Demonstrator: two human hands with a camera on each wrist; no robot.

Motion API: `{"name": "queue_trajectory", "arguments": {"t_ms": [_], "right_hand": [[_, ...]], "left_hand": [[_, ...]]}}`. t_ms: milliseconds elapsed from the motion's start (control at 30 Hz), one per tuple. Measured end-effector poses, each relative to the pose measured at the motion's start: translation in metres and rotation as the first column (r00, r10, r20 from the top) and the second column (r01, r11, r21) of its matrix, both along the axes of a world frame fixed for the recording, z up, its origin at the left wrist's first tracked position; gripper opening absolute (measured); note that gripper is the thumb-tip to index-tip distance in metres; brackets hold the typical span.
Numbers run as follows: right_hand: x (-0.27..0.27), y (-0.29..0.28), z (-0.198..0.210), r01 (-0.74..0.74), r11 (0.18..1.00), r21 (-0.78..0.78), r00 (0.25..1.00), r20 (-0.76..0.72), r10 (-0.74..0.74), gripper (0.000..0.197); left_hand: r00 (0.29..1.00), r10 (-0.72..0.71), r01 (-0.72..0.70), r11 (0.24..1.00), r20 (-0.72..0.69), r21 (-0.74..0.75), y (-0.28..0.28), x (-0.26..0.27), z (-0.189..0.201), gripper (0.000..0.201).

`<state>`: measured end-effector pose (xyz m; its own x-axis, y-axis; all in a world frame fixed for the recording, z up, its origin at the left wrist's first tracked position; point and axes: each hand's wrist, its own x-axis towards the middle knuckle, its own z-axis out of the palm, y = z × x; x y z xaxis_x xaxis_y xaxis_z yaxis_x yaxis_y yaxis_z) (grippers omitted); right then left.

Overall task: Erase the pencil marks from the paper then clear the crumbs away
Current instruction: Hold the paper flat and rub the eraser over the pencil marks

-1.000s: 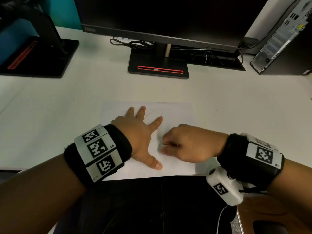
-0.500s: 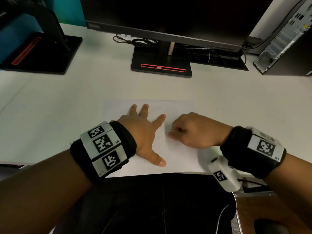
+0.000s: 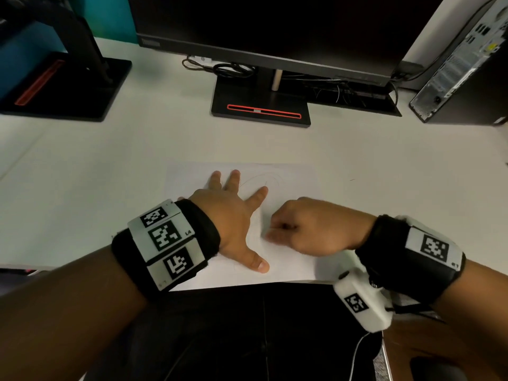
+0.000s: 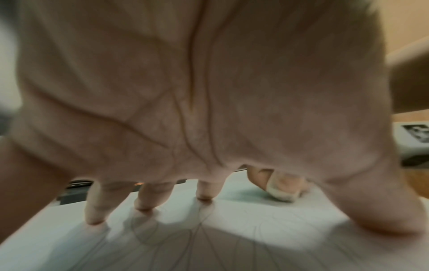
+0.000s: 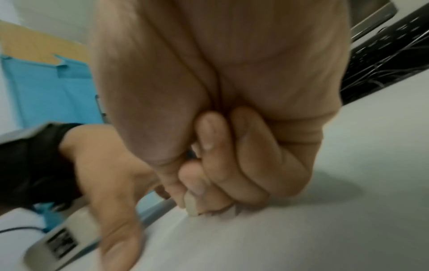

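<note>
A white sheet of paper lies on the desk near its front edge, with faint pencil curves by my fingers. My left hand lies flat with spread fingers, pressing the sheet down; the left wrist view shows the fingertips on the paper over thin pencil lines. My right hand is curled just right of it, pinching a small whitish eraser whose end touches the paper. That eraser also shows in the left wrist view. No crumbs can be made out.
A black monitor on its stand is behind the paper, with cables beside it. A second stand sits far left, a computer tower far right. The desk edge runs just below the sheet.
My right hand slid forward across the sheet half a second ago and has come back toward me now. My left hand has stayed pressed flat on the paper.
</note>
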<state>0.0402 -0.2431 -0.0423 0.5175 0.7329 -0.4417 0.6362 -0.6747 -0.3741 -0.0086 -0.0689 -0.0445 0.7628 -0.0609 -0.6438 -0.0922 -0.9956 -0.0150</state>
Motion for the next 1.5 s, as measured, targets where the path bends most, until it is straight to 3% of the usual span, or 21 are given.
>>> {"name": "queue_trajectory", "arguments": {"t_ms": [100, 167, 267, 400, 567, 733, 900, 1033, 1200, 1367, 1500], "right_hand": [[0.014, -0.005, 0.001, 0.074, 0.997, 0.011, 0.994, 0.079, -0.075, 0.044], [0.008, -0.005, -0.001, 0.035, 0.999, 0.037, 0.994, 0.1, -0.039, 0.043], [-0.005, -0.007, -0.002, -0.02, 1.0, 0.012, 1.0, 0.018, 0.02, 0.043], [0.012, -0.014, 0.003, 0.08, 0.997, -0.006, 0.995, 0.064, -0.08, 0.045], [-0.011, -0.009, -0.002, -0.011, 1.0, 0.014, 1.0, -0.009, 0.012, 0.044], [0.012, -0.01, 0.002, 0.116, 0.993, 0.02, 0.991, 0.072, -0.117, 0.043], [-0.003, 0.001, 0.002, 0.004, 1.0, -0.02, 1.0, -0.012, -0.004, 0.043], [0.028, 0.001, 0.005, 0.136, 0.99, 0.024, 0.985, 0.107, -0.137, 0.047], [0.004, 0.01, 0.001, -0.002, 1.0, 0.003, 1.0, 0.025, 0.001, 0.043], [0.024, 0.01, 0.003, 0.104, 0.994, 0.027, 0.99, 0.089, -0.106, 0.046], [0.004, 0.015, 0.002, -0.007, 1.0, 0.014, 1.0, 0.029, 0.007, 0.04]], "left_hand": [[1.0, 0.007, -0.007, 1.0, -0.003, -0.007, 0.0, 0.0, 0.001, 0.139], [1.0, 0.008, -0.008, 1.0, 0.0, -0.007, -0.001, 0.0, 0.0, 0.139], [1.0, 0.006, -0.006, 1.0, 0.001, -0.004, -0.001, 0.0, 0.0, 0.138], [1.0, 0.011, -0.011, 1.0, -0.007, -0.005, -0.001, 0.0, 0.001, 0.139], [1.0, 0.007, -0.007, 1.0, -0.008, 0.005, -0.002, 0.001, 0.0, 0.138], [1.0, 0.009, -0.009, 1.0, -0.009, -0.003, -0.001, -0.001, 0.002, 0.138], [1.0, -0.004, 0.003, 1.0, 0.012, 0.014, -0.001, 0.0, 0.001, 0.137], [1.0, 0.003, -0.003, 1.0, -0.002, 0.011, -0.001, -0.001, 0.002, 0.138], [1.0, -0.004, 0.004, 1.0, 0.012, 0.006, 0.0, 0.0, -0.001, 0.138], [1.0, -0.002, 0.002, 1.0, 0.014, 0.004, 0.001, -0.001, -0.001, 0.137], [1.0, -0.008, 0.008, 1.0, 0.019, 0.004, 0.001, 0.0, -0.003, 0.137]]}}
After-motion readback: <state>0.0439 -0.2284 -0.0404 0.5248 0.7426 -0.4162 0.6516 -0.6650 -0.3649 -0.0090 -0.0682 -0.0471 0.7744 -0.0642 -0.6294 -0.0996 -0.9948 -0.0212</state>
